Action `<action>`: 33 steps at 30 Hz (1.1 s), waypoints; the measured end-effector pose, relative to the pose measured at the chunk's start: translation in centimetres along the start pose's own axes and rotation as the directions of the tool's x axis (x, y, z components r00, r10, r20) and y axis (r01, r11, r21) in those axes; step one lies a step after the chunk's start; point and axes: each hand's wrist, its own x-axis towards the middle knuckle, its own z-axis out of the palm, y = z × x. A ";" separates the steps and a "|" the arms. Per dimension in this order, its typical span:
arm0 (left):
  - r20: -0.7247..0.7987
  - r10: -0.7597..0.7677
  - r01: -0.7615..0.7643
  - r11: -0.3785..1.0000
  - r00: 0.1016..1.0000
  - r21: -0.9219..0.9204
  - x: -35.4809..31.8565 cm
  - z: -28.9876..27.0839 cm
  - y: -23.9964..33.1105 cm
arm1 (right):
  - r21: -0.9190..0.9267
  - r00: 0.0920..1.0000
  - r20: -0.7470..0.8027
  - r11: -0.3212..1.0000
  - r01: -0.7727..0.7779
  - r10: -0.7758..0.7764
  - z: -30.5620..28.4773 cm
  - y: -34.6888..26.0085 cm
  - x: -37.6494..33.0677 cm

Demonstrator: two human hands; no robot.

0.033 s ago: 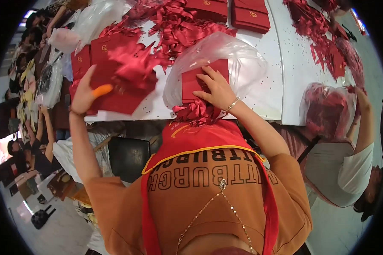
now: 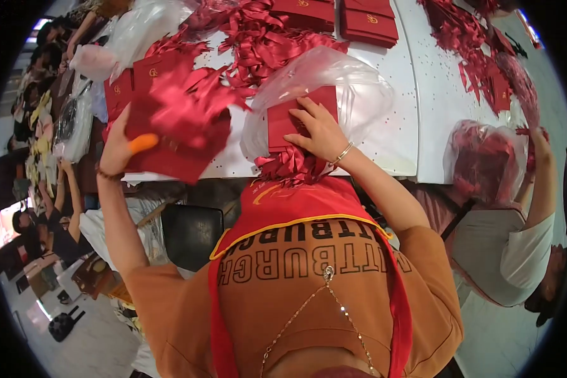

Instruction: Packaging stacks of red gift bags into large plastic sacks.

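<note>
Red flat box [image 2: 296, 116] in clear bag [image 2: 359, 94] under right hand [image 2: 321, 129], fingers spread | left hand [image 2: 118, 146] grips red folder [image 2: 170, 135]

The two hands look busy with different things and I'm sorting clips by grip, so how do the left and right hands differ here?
The left hand is raised beside a red box heaped with red ribbon, an orange cover on its thumb; the right hand lies palm down on a smaller red box in a clear plastic bag. The left wrist wears a dark bead bracelet, the right a thin bangle. Both reach over the white table.
</note>
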 end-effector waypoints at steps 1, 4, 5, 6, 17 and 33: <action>0.061 0.085 -0.080 0.993 0.995 -0.087 -0.9 -0.9 -0.8 | -0.019 1.000 -0.010 1.000 0.022 -0.022 0.0 -0.1 0.0; 0.229 0.153 -0.069 0.939 0.961 -0.337 -0.8 -0.1 -5.2 | 0.073 0.996 -0.042 0.994 0.085 -0.082 0.0 0.5 0.4; 0.340 0.153 0.032 0.876 0.928 -0.481 0.9 3.0 -5.9 | 0.177 0.991 -0.062 0.976 0.126 -0.117 0.2 0.7 0.3; 0.449 0.183 0.146 0.784 0.875 -0.603 3.8 7.3 -6.4 | 0.169 0.992 -0.062 0.978 0.120 -0.111 0.2 0.7 0.2; 0.794 0.134 0.696 0.409 0.594 -0.590 11.3 17.3 -4.0 | 0.065 0.994 -0.049 0.993 0.097 -0.094 0.8 0.1 -0.7; 0.432 -0.199 0.460 0.123 0.880 -0.880 10.0 18.8 -1.3 | 0.345 0.980 -0.188 0.938 0.009 0.060 -1.6 -1.6 -0.3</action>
